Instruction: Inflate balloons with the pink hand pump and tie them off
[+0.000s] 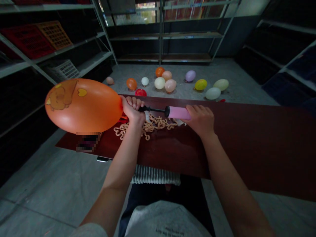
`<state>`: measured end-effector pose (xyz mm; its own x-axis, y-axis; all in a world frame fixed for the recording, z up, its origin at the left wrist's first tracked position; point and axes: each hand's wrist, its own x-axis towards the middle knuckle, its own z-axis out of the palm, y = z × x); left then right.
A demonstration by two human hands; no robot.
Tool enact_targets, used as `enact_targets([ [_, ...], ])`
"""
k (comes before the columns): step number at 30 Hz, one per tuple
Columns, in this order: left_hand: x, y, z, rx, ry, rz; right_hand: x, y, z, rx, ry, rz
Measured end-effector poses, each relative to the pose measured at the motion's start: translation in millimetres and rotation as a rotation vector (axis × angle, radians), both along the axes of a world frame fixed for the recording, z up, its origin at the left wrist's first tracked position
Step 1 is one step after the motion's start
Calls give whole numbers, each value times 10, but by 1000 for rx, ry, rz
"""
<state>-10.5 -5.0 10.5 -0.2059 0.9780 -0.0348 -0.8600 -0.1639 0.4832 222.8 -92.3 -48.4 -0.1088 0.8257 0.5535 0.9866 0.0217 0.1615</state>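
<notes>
A large orange balloon (86, 107) with a printed cartoon animal and a yellow heart is inflated at the left. My left hand (133, 107) is closed around its neck and the black nozzle end of a hand pump. The pink barrel of the balloon pump (177, 113) lies level to the right, with its black rod showing between the two hands. My right hand (201, 120) is wrapped round the barrel's far end. Below the pump, a heap of long, curled tan balloons (158, 124) lies on the table.
The dark red table (251, 138) runs across in front of me. Several inflated balloons, among them a yellow balloon (200, 85), lie on the floor behind it. Metal shelving (192, 35) stands at the back, with crates (55, 34) on the left shelves.
</notes>
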Motion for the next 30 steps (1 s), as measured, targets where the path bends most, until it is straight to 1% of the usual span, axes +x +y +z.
enact_targets([
  [4, -69, 35, 0, 55, 4, 22, 183, 13, -50, -32, 37, -33],
  [7, -148, 42, 31, 97, 11, 50, 256, 8, -50, -37, 80, -40],
  [12, -226, -1, 98, 153, 33, 50, 246, -36, -16, -55, 137, -46],
  [18, -208, -43, 123, 201, 25, 18, 212, -60, -14, -119, 129, -12],
  [21, -174, -67, 147, 183, 57, 16, 148, -70, 15, -151, 125, 4],
  [24, -90, -108, 162, 149, 93, -1, 13, -80, 54, -191, 132, 31],
  [27, 39, -161, 130, 143, 103, -58, -164, -80, 64, -220, 163, 68],
  [30, 166, -206, 56, 175, 89, -145, -314, -70, 40, -231, 209, 99],
])
